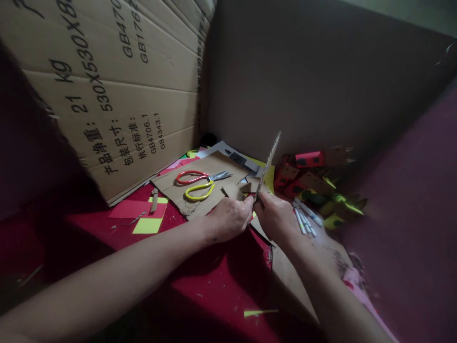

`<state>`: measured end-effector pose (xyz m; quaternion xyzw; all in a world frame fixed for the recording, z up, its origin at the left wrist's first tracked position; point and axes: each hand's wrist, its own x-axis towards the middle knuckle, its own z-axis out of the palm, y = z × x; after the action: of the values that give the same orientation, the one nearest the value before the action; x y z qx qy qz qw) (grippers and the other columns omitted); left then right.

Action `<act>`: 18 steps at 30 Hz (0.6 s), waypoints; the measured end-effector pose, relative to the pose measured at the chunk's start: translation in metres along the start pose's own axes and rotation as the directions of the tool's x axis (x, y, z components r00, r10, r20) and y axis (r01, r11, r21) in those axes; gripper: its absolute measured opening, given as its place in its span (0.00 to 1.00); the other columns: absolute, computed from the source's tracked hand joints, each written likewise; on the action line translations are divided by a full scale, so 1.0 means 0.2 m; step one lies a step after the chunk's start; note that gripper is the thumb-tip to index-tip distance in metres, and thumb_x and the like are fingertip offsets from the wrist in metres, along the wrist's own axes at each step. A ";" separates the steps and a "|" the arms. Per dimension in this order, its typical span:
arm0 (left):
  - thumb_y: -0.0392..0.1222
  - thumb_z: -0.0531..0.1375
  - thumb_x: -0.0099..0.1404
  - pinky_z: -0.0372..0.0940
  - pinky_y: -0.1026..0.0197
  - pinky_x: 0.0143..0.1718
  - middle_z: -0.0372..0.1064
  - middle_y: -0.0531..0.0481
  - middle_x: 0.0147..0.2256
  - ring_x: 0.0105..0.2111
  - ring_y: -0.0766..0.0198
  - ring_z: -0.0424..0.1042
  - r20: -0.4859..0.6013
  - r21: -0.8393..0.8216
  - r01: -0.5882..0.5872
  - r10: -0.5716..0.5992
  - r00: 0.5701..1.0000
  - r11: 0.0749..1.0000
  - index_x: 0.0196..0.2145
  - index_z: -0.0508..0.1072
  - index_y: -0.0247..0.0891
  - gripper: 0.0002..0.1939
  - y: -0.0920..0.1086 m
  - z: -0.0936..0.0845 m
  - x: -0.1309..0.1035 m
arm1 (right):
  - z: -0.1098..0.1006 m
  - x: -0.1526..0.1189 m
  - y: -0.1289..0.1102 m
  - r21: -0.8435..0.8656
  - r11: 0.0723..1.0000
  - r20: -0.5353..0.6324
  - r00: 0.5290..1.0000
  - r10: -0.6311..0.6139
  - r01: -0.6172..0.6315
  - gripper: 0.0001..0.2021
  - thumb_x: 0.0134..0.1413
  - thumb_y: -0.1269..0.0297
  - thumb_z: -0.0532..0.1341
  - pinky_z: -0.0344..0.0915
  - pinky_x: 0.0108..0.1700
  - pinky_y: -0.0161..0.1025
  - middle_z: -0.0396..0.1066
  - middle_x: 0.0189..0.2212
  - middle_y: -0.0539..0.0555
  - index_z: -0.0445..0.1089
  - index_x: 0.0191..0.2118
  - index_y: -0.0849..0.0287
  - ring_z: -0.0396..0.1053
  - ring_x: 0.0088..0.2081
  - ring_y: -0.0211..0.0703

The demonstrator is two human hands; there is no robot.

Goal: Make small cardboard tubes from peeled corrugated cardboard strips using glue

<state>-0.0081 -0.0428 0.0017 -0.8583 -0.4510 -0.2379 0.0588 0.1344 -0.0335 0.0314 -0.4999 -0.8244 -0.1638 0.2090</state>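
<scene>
Fingers of left hand (231, 216) and right hand (276, 214) curled tight on cardboard piece (267, 164), edge-on, right of scissors (211, 181); probably bending or tearing step; next calls for steady grip.

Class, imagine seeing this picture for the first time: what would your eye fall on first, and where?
Probably the big printed cardboard panel at upper left. Next, near the middle, the scissors, one handle red and one yellow, lying on flat cardboard. Just right of them, the left hand and right hand meet at an upright cardboard piece.
</scene>
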 end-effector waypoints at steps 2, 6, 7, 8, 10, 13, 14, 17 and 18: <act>0.36 0.46 0.65 0.67 0.58 0.29 0.73 0.40 0.30 0.28 0.55 0.74 0.006 -0.044 0.015 -0.015 1.000 0.999 0.45 0.65 0.27 0.15 -0.01 -0.02 0.01 | 0.00 0.01 0.02 0.030 1.000 0.000 1.000 -0.009 0.009 0.08 0.52 0.71 0.53 0.49 0.27 0.35 0.70 0.22 0.52 0.64 0.24 0.59 0.63 0.24 0.37; 0.37 0.46 0.66 0.65 0.61 0.31 0.73 0.43 0.33 0.30 0.59 0.73 -0.004 -0.153 -0.021 0.020 1.000 0.988 0.46 0.66 0.32 0.15 -0.04 -0.07 0.01 | -0.01 0.04 0.08 0.076 0.996 0.018 0.999 -0.050 0.048 0.08 0.51 0.69 0.54 0.51 0.26 0.32 0.67 0.20 0.49 0.62 0.23 0.59 0.60 0.21 0.34; 0.37 0.46 0.66 0.65 0.61 0.32 0.73 0.44 0.34 0.30 0.59 0.73 -0.006 -0.176 -0.013 0.012 1.000 0.984 0.48 0.65 0.33 0.16 -0.05 -0.08 0.02 | -0.02 0.04 0.08 0.077 0.996 0.014 0.998 -0.055 0.054 0.08 0.52 0.69 0.54 0.52 0.26 0.32 0.67 0.20 0.49 0.62 0.23 0.59 0.60 0.21 0.34; 0.37 0.47 0.66 0.64 0.61 0.32 0.74 0.44 0.34 0.30 0.59 0.73 0.001 -0.191 0.012 -0.012 1.000 0.982 0.49 0.65 0.34 0.16 -0.05 -0.09 0.02 | -0.02 0.04 0.08 0.063 0.996 0.006 0.998 -0.062 0.061 0.08 0.52 0.69 0.54 0.52 0.26 0.32 0.68 0.21 0.49 0.62 0.23 0.59 0.60 0.22 0.34; 0.37 0.48 0.65 0.63 0.60 0.30 0.73 0.44 0.32 0.29 0.58 0.73 0.027 -0.203 0.090 -0.087 0.996 0.975 0.49 0.65 0.35 0.16 -0.05 -0.10 0.02 | -0.03 0.04 0.05 -0.012 0.996 -0.011 0.996 -0.086 0.086 0.08 0.53 0.70 0.53 0.52 0.27 0.33 0.69 0.23 0.51 0.64 0.25 0.59 0.63 0.24 0.36; 0.37 0.49 0.64 0.60 0.61 0.27 0.72 0.44 0.29 0.28 0.57 0.71 0.031 -0.257 0.170 -0.168 0.985 0.951 0.44 0.66 0.34 0.12 -0.05 -0.09 0.03 | -0.05 0.03 -0.03 -0.171 0.974 0.020 0.989 -0.144 0.146 0.08 0.55 0.71 0.52 0.50 0.26 0.36 0.70 0.27 0.54 0.66 0.29 0.59 0.66 0.27 0.40; 0.37 0.49 0.63 0.60 0.61 0.26 0.71 0.45 0.28 0.27 0.58 0.71 0.016 -0.295 0.176 -0.180 0.984 0.939 0.42 0.66 0.34 0.11 -0.05 -0.09 0.03 | -0.06 0.03 -0.05 -0.205 0.967 0.035 0.989 -0.147 0.151 0.08 0.56 0.71 0.52 0.50 0.25 0.36 0.70 0.29 0.54 0.67 0.31 0.59 0.67 0.28 0.41; 0.37 0.49 0.64 0.58 0.63 0.24 0.69 0.47 0.25 0.24 0.61 0.68 -0.042 -0.411 0.159 -0.193 0.980 0.897 0.37 0.65 0.35 0.08 -0.05 -0.05 0.03 | -0.09 0.02 -0.11 -0.246 0.960 0.057 0.991 -0.122 0.132 0.08 0.57 0.70 0.52 0.53 0.26 0.35 0.71 0.36 0.59 0.68 0.34 0.59 0.69 0.33 0.44; 0.37 0.49 0.63 0.57 0.63 0.23 0.68 0.47 0.24 0.23 0.62 0.67 -0.064 -0.442 0.148 -0.196 0.979 0.885 0.36 0.64 0.35 0.07 -0.05 -0.03 0.03 | -0.10 0.02 -0.11 -0.244 0.962 0.064 0.991 -0.114 0.126 0.08 0.57 0.70 0.51 0.54 0.27 0.35 0.70 0.42 0.62 0.68 0.34 0.60 0.70 0.35 0.45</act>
<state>-0.0158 -0.0348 0.0087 -0.7924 -0.4570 -0.3821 -0.1314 0.1160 -0.0501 0.0498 -0.4750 -0.8312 -0.2653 0.1143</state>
